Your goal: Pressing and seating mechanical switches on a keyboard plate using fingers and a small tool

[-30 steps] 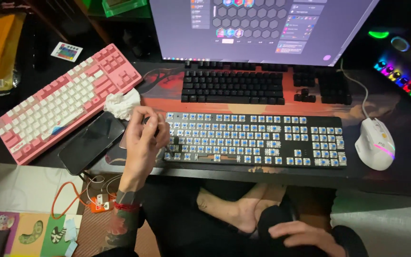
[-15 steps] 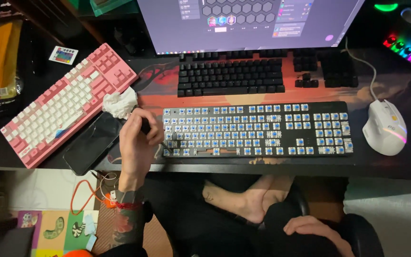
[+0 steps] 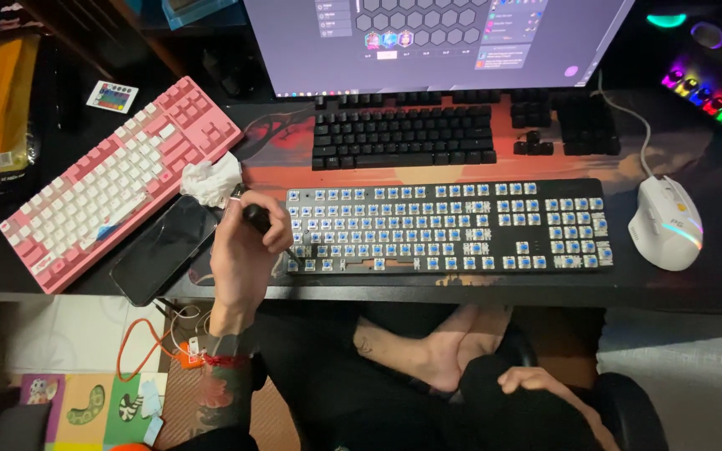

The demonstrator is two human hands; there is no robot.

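Since the earlier frames, the left hand [image 3: 244,250] has slid from the caps-less keyboard's top-left corner down toward its lower-left corner, and the view has drifted so the monitor sits more to the right.

Nearest the viewer, the right hand [image 3: 545,386] rests on a dark-clothed lap beside a bare foot [image 3: 436,355]; its fingers are partly hidden, so whether they are curled or spread cannot be told. It holds nothing visible.

Above that, the left hand's grip is pressed closed around a dark tool [image 3: 262,222]. The tool's long axis runs diagonally: its silvery butt end points up and left toward a crumpled tissue [image 3: 209,180], and its thin working tip points down and right, meeting the bare keyboard [image 3: 461,230] near its lower-left switches. Most of the tool's shaft is hidden inside the fist, and the tip is too small to make out.

That keyboard lies with its long axis left to right across the worktop [image 3: 712,284], rows of blue switches exposed. Just left of the hand lies a dark phone [image 3: 165,249], then a pink keyboard [image 3: 110,179] angled diagonally. A white mouse [image 3: 666,224] sits to the right.

Farther back is a black keyboard [image 3: 403,138], then the monitor [image 3: 436,42], cut off by the top edge.
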